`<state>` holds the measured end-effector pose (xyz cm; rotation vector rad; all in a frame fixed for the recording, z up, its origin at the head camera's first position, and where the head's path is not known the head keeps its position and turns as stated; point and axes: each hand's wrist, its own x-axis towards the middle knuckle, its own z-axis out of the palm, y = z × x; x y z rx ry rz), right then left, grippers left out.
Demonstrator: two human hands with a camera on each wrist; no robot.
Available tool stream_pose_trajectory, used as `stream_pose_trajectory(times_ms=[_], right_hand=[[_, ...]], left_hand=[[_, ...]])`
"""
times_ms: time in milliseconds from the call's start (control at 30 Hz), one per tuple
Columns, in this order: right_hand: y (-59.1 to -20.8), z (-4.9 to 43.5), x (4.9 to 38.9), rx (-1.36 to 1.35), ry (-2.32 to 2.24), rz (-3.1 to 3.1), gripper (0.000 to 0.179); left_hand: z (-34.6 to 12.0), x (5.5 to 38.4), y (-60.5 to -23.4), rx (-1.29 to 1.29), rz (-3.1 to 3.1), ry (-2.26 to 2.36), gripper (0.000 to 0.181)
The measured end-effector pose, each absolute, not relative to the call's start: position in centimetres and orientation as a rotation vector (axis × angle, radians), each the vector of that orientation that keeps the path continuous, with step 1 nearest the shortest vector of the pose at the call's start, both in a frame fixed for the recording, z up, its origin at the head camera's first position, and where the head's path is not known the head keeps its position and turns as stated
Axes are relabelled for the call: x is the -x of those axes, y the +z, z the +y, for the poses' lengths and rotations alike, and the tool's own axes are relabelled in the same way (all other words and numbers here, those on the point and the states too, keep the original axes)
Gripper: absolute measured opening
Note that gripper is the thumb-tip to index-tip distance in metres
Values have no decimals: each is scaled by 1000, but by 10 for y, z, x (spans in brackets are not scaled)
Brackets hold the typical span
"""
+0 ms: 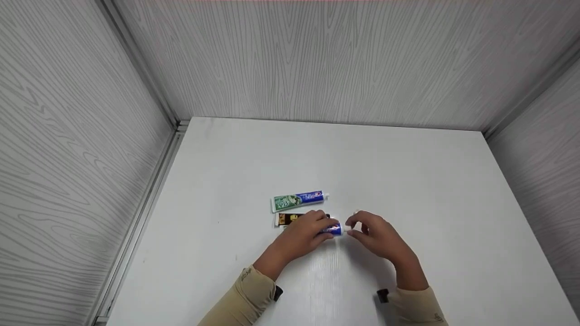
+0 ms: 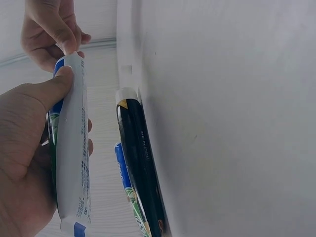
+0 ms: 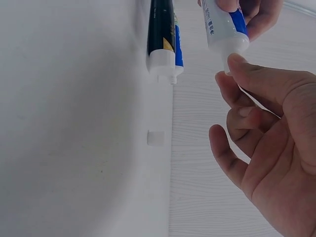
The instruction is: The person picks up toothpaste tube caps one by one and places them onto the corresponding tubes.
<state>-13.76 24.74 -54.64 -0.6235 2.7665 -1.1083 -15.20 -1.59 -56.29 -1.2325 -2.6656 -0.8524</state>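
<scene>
A blue, green and white toothpaste tube lies in my left hand, the thumb on one side and fingers round the other. My right hand pinches the narrow white cap end of that tube between thumb and index finger; its other fingers are loosely bent. Fingertips partly hide this end. Just beyond the left hand, a black and gold toothpaste tube lies on the white table, partly covered by the hand in the head view. Farther back lies another green and blue toothpaste tube.
A small pale square piece rests on the table past the tubes' white ends, close to the right hand in the head view. Grey wood-grain panels stand behind the table and at both sides.
</scene>
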Motion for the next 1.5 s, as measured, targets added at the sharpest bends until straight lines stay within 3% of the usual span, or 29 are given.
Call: stream_pose_trajectory(times_ms=[433, 767, 900, 1500], right_hand=[[-551, 250, 140, 659, -1152, 2707, 19], [-553, 253, 141, 622, -1167, 2684, 15], [-553, 253, 141, 627, -1178, 2680, 16], [-556, 273, 151, 412, -1136, 2883, 29]], left_hand=[[-17, 155, -572, 1256, -2672, -831, 30], [-16, 152, -579, 1245, -2766, -770, 40], [-14, 153, -581, 1268, -2774, -718, 34], [-22, 170, -569, 1153, -2805, -925, 33]])
